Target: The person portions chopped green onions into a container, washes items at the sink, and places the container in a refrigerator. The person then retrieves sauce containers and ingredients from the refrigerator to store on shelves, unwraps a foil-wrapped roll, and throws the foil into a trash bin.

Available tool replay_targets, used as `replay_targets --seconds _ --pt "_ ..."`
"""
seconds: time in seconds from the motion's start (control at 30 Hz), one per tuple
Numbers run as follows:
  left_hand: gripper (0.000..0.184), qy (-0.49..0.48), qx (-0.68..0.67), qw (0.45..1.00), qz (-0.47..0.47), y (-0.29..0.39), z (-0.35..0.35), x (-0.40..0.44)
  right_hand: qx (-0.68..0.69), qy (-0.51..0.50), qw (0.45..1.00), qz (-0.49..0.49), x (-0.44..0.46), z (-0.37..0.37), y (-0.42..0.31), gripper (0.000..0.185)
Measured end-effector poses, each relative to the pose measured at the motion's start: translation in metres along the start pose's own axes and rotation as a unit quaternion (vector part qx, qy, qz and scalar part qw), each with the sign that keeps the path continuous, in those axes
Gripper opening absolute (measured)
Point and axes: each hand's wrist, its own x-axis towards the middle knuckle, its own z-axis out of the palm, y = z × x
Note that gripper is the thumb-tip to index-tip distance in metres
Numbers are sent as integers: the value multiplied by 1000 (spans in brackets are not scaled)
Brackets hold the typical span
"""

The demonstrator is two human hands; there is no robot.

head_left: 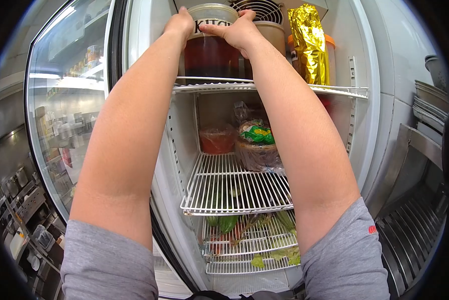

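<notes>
While the left hand [180, 24] and right hand [240, 34] clasped the labelled tub [212, 52] near the upper wire shelf [334, 90]'s front-left corner, uneven grip could have caused tipping over the edge.

1. One wide view comes from the person's head, facing forward and down, close before an upright white fridge with wire shelves [172, 210].
2. Bare forearms [127, 120] rise from the bottom edge; the left hand [179, 24] and right hand [238, 34] sit near the top.
3. The lens curves straight edges inside a round black border, taking in a black-framed glass door [64, 120] leftward and a slatted grey metal surface [404, 245] rightward.
</notes>
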Motion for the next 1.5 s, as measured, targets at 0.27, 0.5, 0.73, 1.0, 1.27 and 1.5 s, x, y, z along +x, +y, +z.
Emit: replay_targets --seconds 0.27,0.5,0.73,1.0,1.27,1.5 --pt "87 -15 -19 1000 -9 -14 0 27 34 -28 999 -15 -2 -5 2 134" --pt "88 -32 35 998 38 -14 2 21 -13 -18 1000 -11 11 0 9 129" --pt "96 -97 -12 993 67 -19 12 55 -21 -4 998 65 -2 -4 -4 135" --pt "71 -168 -92 981 25 -11 5 -7 -2 -109 984 141 -14 -5 -2 123" --pt "44 -112 -196 974 -16 14 -26 1 7 -59 995 86 -8 -30 -47 109" --pt "30 -224 -298 921 117 62 -81 -40 147 -254 953 80 -14 -109 -126 70"
